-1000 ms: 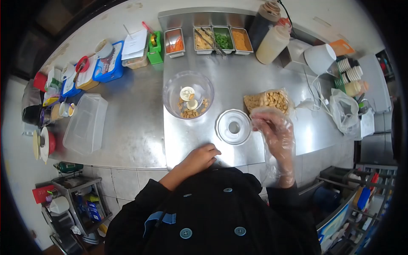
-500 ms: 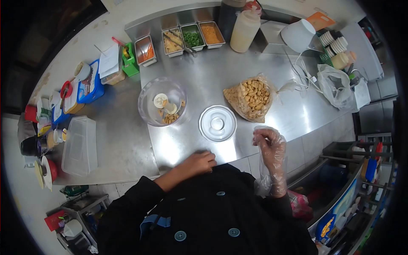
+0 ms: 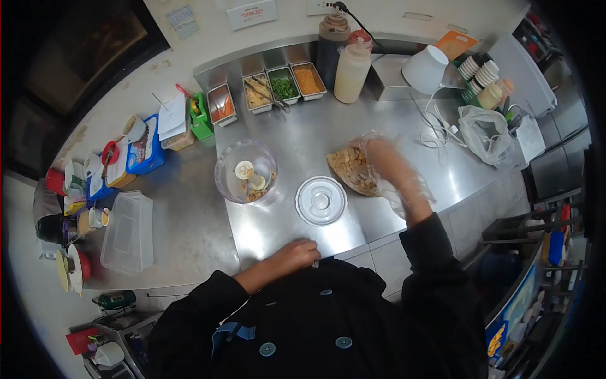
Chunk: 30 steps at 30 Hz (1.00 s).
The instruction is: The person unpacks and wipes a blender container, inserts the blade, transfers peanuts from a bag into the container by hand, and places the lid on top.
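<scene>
My right hand (image 3: 379,155), in a clear plastic glove, reaches over and into the bag of nuts (image 3: 350,169); its fingers are hidden by the plastic and blur. My left hand (image 3: 300,255) is bare and rests at the counter's front edge, fingers curled together; whether it holds anything is hidden. Between the hands lies a round clear lid (image 3: 321,201) with a hole in its centre. Left of the lid stands a clear processor bowl (image 3: 246,172) with some nuts around its white hub.
Metal trays (image 3: 282,86) of toppings line the back, with tongs across one. Beside them stand sauce bottles (image 3: 352,71). An empty clear container (image 3: 128,232) sits left. Cables (image 3: 435,129) and a plastic bag (image 3: 485,136) lie right.
My right hand has moved from beside the counter's front edge up to the nut bag and covers part of it. My left hand stays at the edge. The camera view has shifted.
</scene>
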Motion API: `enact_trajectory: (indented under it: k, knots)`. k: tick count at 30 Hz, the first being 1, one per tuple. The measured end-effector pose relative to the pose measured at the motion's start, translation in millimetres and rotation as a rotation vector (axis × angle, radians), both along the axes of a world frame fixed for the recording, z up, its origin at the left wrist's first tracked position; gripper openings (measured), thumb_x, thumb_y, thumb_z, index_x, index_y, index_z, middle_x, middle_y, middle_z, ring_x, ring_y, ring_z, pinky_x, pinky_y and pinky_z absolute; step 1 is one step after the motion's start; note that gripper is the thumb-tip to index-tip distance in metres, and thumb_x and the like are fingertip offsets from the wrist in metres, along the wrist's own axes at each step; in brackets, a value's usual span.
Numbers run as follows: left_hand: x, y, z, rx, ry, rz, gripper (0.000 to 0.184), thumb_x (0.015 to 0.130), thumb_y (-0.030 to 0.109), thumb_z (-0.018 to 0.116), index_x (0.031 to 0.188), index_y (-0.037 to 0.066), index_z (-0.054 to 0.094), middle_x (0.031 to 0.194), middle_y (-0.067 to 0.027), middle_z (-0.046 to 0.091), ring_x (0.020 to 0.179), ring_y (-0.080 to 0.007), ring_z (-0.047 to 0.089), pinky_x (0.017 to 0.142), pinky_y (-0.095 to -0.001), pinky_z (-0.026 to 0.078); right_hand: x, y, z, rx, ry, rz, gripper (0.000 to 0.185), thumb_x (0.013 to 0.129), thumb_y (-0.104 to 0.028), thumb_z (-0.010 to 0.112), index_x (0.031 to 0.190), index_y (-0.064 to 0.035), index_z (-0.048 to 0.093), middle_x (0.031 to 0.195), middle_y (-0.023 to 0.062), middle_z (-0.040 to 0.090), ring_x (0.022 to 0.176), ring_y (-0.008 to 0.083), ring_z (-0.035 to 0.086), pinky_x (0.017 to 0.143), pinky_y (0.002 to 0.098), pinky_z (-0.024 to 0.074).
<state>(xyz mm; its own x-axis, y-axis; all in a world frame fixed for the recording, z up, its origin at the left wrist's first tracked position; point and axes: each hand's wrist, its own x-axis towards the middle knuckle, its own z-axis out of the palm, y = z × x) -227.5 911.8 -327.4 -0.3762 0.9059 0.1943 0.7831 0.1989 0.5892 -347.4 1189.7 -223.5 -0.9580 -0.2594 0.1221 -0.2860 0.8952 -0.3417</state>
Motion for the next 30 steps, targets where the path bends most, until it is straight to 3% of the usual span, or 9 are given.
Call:
enact_trajectory:
  k: [1,3,6,10,17,23,26,28,30]
  knots:
    - [-4,-3,12,-0.002,0.009,0.007,0.006,0.075,0.007,0.061,0.079,0.005,0.058,0.083,-0.0077,0.053,0.081,-0.0235,0.058,0.071,-0.0321,0.051,-6,0,-7,0.059,-0.023,0.033,0.045,0.061,-0.002,0.073,0.105,-0.007,0.065,0.099,0.0141,0.065,0.095,0.0322,0.06,0.087,0.0374,0.046]
    - [-15,-7,61,0.189,-0.073,0.334,0.01,0.079,0.004,0.064,0.089,0.003,0.064,0.089,-0.0085,0.06,0.084,-0.0247,0.061,0.07,-0.0317,0.051,-6,-3,-5,0.052,-0.067,0.035,0.048,0.059,-0.002,0.074,0.106,-0.0071,0.065,0.101,0.0148,0.064,0.096,0.0322,0.059,0.087,0.0379,0.0459]
    - [-40,-22,120,0.348,0.018,0.646,0.01,0.079,0.002,0.068,0.089,0.002,0.066,0.088,-0.0106,0.063,0.079,-0.0243,0.063,0.068,-0.0311,0.052,-5,-5,0,0.027,-0.123,0.013,0.049,0.057,-0.001,0.075,0.105,-0.0071,0.065,0.102,0.016,0.062,0.097,0.0329,0.058,0.086,0.0383,0.0459]
    - [-69,-51,136,0.442,0.07,0.913,0.009,0.079,0.002,0.068,0.088,0.002,0.066,0.086,-0.0109,0.063,0.075,-0.0245,0.064,0.065,-0.0316,0.051,-2,-2,-5,-0.004,0.012,-0.024,0.038,0.058,-0.001,0.074,0.095,-0.0041,0.065,0.092,0.017,0.064,0.092,0.0351,0.06,0.082,0.0396,0.047]
    - [-86,-60,115,0.371,0.089,0.953,0.01,0.08,0.003,0.067,0.09,0.001,0.067,0.087,-0.0109,0.064,0.073,-0.0226,0.064,0.066,-0.0293,0.052,-9,18,-3,-0.133,-0.137,-0.006,0.031,0.066,0.003,0.065,0.096,-0.0027,0.063,0.097,0.0161,0.061,0.095,0.0329,0.058,0.083,0.037,0.046]
    - [-91,-18,129,0.551,-0.014,0.886,0.013,0.081,0.002,0.065,0.093,0.001,0.067,0.089,-0.0111,0.063,0.075,-0.0216,0.065,0.067,-0.0283,0.052,-7,28,-6,-0.359,-0.153,0.001,0.019,0.073,0.003,0.063,0.09,-0.0032,0.061,0.088,0.0093,0.062,0.086,0.0255,0.059,0.078,0.0336,0.0463]
    - [-99,1,135,0.528,-0.081,0.728,0.014,0.082,-0.001,0.065,0.096,-0.001,0.067,0.093,-0.0099,0.063,0.083,-0.0161,0.064,0.074,-0.0255,0.054,-4,27,9,-0.472,-0.235,-0.121,0.011,0.079,-0.001,0.059,0.089,-0.0023,0.06,0.074,0.0099,0.06,0.072,0.0176,0.059,0.064,0.0305,0.0465]
    - [-106,5,137,0.673,-0.269,0.735,0.013,0.085,0.004,0.063,0.096,0.0,0.067,0.096,-0.0092,0.062,0.085,-0.0164,0.063,0.072,-0.0273,0.052,-3,28,21,-0.882,-0.527,-0.248,0.009,0.085,-0.005,0.058,0.093,-0.0021,0.058,0.075,0.0034,0.058,0.067,0.0105,0.054,0.06,0.0252,0.0445]
    - [-114,-5,138,0.7,-0.307,0.775,0.013,0.086,0.006,0.062,0.097,0.0,0.067,0.097,-0.0083,0.062,0.087,-0.0151,0.062,0.074,-0.0267,0.051,-4,28,27,-1.022,-0.532,-0.222,0.01,0.086,-0.005,0.059,0.096,-0.0028,0.057,0.08,0.003,0.057,0.07,0.01,0.055,0.06,0.0238,0.0442]
